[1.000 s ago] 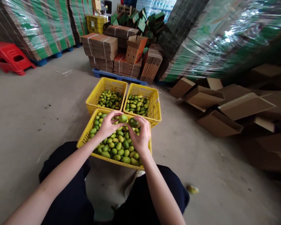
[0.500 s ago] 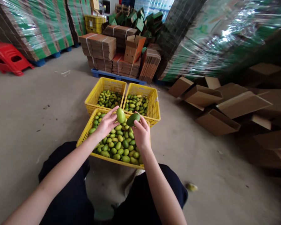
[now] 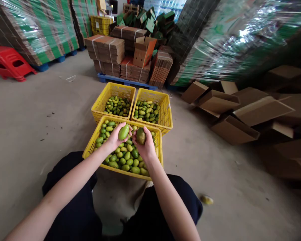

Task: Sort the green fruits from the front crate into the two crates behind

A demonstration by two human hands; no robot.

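My left hand [image 3: 115,136] is closed around a smooth light-green mango [image 3: 123,132]. Beside it, my right hand [image 3: 147,147] grips a darker mango [image 3: 140,136] with a brownish face turned up. Both hands are over the nearest yellow crate [image 3: 90,147], which stands between my knees and holds many green and yellowish mangoes [image 3: 126,156]. The hands are close together, and the right fingertips are partly hidden behind its fruit.
Two more yellow crates, a left one [image 3: 96,107] and a right one [image 3: 167,115], hold mangoes behind. Bundled flat cartons [image 3: 107,50] sit on a blue pallet. Open cardboard boxes [image 3: 218,102] lie at right, a red stool [image 3: 10,62] at left. One fruit [image 3: 206,199] lies on the floor.
Both hands have come lower and a little nearer to me. Each mango has been turned in its hand; the right one now shows a brownish side.
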